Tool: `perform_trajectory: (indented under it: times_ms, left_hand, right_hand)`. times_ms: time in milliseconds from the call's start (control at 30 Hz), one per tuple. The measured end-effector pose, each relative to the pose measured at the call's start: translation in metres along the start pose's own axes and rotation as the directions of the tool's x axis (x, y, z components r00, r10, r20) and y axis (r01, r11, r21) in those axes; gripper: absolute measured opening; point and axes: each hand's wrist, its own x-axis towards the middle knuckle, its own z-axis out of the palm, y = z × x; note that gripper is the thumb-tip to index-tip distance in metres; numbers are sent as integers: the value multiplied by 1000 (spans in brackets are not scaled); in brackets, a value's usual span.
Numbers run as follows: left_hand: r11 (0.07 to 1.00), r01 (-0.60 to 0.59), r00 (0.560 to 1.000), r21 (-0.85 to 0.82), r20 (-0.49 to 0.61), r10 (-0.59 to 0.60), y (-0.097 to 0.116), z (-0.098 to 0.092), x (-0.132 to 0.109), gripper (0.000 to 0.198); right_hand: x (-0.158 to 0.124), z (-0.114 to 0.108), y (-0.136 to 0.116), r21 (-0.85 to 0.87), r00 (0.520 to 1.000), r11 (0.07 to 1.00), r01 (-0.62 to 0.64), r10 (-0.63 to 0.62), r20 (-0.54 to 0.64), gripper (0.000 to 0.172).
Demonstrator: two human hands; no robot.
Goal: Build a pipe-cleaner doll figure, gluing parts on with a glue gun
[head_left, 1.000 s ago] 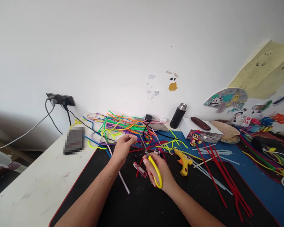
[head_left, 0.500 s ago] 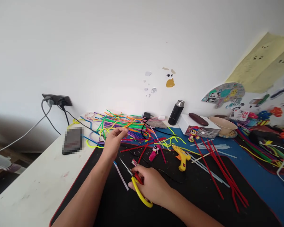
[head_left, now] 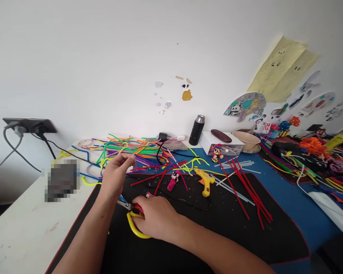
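Note:
My left hand (head_left: 116, 175) is raised in front of the pile of pipe cleaners (head_left: 143, 152), thumb and fingertips pinched together. Whatever they pinch is too small to make out. Lower down, my right hand (head_left: 157, 219) grips scissors (head_left: 137, 230) with yellow and red handles. Their blades point left and partly vanish behind my left wrist. Just beyond my right hand, a small pink figure (head_left: 173, 180) lies on the black mat (head_left: 188, 224). A yellow glue gun (head_left: 205, 182) rests to its right.
Red pipe cleaners (head_left: 257, 198) and clear glue sticks (head_left: 237, 188) lie to the right. Behind stand a black flask (head_left: 197, 130), a white box (head_left: 205, 142), a small colourful figure (head_left: 217, 153) and a beige bowl (head_left: 247, 141). Cables run from the wall socket (head_left: 30, 125).
The view has turned right, so the scene sits further left. My right hand and the scissors have come closer to my left wrist, which now covers part of the blades.

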Motion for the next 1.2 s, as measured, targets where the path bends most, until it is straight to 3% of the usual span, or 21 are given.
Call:
perform_trajectory:
  times_ms: [167, 333, 533, 667, 733, 833, 933, 1200]
  left_hand:
    - [999, 39, 998, 4, 41, -39, -6, 4, -2, 33]
    - [999, 43, 994, 30, 98, -46, -11, 8, -6, 32]
    - [996, 85, 984, 9, 154, -86, -12, 11, -9, 28]
    - [988, 152, 962, -26, 232, -141, -12, 16, -12, 27]
    - [982, 186, 944, -19, 281, -174, -13, 18, -14, 27]
    - [972, 236, 913, 16, 338, -227, -15, 22, -17, 29]
    - [965, 255, 891, 67, 372, -261, -17, 25, -19, 32]
    - [965, 235, 878, 120, 399, -263, -24, 29, -22, 34]
  right_hand:
    - [-2, -5, -5, -161, 991, 979, 121, -111, 70, 26]
    - [-4, -10, -4, -186, 981, 963, 195, -193, 29, 20]
    - [4, -17, 22, 252, 976, 957, 146, -97, -197, 17]
    - [17, -26, 55, 607, 978, 794, 29, 103, -181, 26]
    - [26, -33, 67, 715, 972, 698, 29, 149, -184, 29]
    - [40, -43, 74, 776, 960, 625, 82, 158, -229, 33]
    - [48, -47, 75, 784, 958, 609, 124, 133, -255, 32]
    - [44, -29, 91, 781, 969, 617, 95, 122, -214, 23]
